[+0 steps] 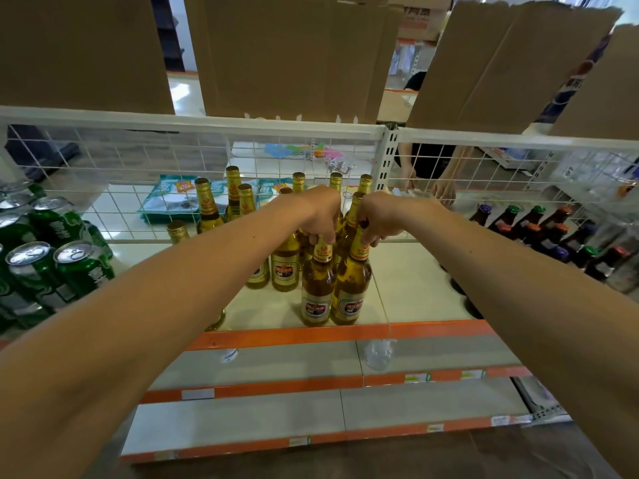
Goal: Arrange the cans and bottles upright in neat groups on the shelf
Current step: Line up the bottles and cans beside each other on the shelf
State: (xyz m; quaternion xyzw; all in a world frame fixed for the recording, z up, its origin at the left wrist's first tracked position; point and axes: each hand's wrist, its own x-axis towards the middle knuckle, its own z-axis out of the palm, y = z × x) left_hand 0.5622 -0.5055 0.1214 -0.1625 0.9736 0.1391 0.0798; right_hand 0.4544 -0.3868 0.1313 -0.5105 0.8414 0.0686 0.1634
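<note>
**Two hands hold two golden bottles by the neck on a shop shelf**

At 9 o'clock, green cans (52, 261) stand upright in a tight group on the white shelf (408, 288). Toward 11 o'clock, more golden bottles (207, 210) with gold caps stand upright before a white wire mesh (131, 167).

At the centre, two bare forearms reach in from 7 and 5 o'clock. The left hand (321, 214) has its grip clamped over the cap and neck of the left front bottle (317, 288). Just beside it, the right hand (380, 219) has its grip clamped on the neck of the right front bottle (351, 288). Both bottles stand upright, side by side and close together, near the shelf's orange front edge.

At 3 o'clock, dark bottles (539, 229) with coloured caps stand in rows. At 12 o'clock, brown cardboard sheets (290, 53) rise above the mesh.
</note>
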